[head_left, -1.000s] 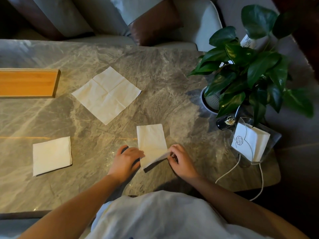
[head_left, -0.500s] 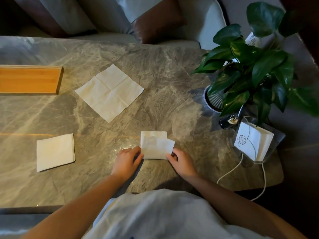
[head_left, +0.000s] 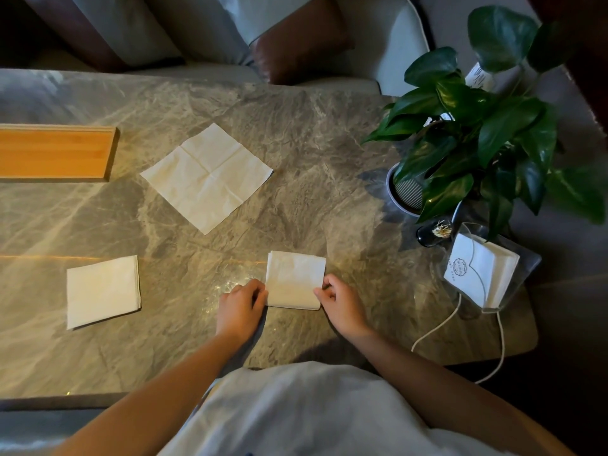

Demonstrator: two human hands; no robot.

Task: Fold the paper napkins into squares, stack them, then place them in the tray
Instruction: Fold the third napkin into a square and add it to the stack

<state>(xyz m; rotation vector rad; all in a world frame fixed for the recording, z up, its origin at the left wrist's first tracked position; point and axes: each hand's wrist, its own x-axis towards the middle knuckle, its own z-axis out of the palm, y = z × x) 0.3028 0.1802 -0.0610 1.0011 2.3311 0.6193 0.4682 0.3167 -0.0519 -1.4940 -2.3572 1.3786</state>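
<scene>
Folded napkin sits between both hands: left hand and right hand curled, pinching its near corners; finished square lies well left.

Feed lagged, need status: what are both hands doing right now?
Left hand: fingers curled, pinching the folded napkin at its left edge.
Right hand: pinching its right edge.
</scene>
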